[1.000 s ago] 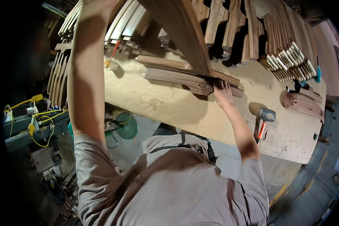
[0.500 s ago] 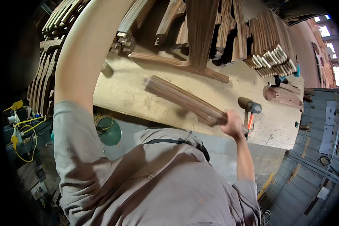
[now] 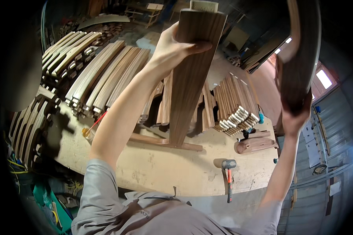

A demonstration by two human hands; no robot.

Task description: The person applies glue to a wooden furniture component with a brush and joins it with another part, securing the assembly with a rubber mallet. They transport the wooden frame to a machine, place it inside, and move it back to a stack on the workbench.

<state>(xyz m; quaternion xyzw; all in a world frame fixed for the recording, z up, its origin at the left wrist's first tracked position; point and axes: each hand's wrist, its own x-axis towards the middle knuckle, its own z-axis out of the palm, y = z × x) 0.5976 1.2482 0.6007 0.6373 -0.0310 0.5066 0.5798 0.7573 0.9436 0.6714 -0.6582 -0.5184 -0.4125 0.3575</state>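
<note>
Brown, tall wooden board point(image 3: 193, 86): left hand point(image 3: 180, 47) clasps its left edge; right hand point(image 3: 295, 120) grips a dark curved wooden piece point(image 3: 301, 58); yellowish wooden tabletop point(image 3: 161, 174) spreads before the board.

Hands point(image 3: 180, 49) on upright wooden board point(image 3: 190, 86) and raised dark piece point(image 3: 302, 66), left near top, right at lower end

A: How do we classify this site?

B: We classify it as a woodworking workshop. We refer to the stacked wooden rails point(image 3: 117, 76) and the bundle of pale-ended slats point(image 3: 231, 98), shaped in repeated patterns and ranged along the far side of the workbench point(image 3: 145, 174).

A: Which tools and fittings do we record?

B: We record a dark-headed mallet point(image 3: 229, 172) and a small container point(image 3: 89, 135) with a red stick. To the right, we observe ribbed grey wall panels point(image 3: 317, 207), with sheets attached.
</note>
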